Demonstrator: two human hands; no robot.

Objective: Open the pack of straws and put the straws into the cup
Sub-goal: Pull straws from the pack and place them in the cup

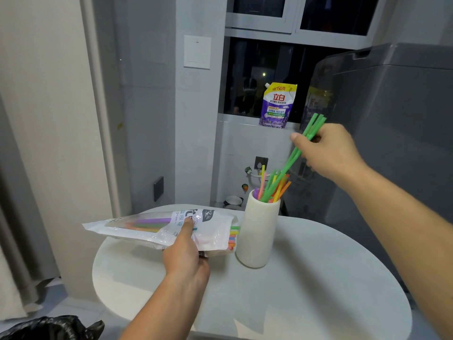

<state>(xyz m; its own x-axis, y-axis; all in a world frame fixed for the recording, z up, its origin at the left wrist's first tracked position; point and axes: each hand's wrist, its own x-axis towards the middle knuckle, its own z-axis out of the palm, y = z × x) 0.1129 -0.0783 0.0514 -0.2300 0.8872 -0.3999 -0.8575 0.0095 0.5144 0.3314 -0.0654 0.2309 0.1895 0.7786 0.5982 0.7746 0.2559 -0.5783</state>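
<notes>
A tall white cup (257, 231) stands on the round white table (306, 290) and holds several coloured straws (275, 185). My right hand (328, 150) grips a bunch of green straws (297, 150) above and to the right of the cup; their lower ends reach into the cup's mouth. My left hand (186, 256) holds the clear straw pack (157, 227) level over the table's left side. The pack's open end faces the cup, with coloured straw tips (232, 238) sticking out of it.
A grey washing machine (392, 133) stands right behind the table. A purple detergent pouch (278, 105) rests on the window sill. A black rubbish bag (49, 327) lies at the bottom left. A curtain hangs at the left edge.
</notes>
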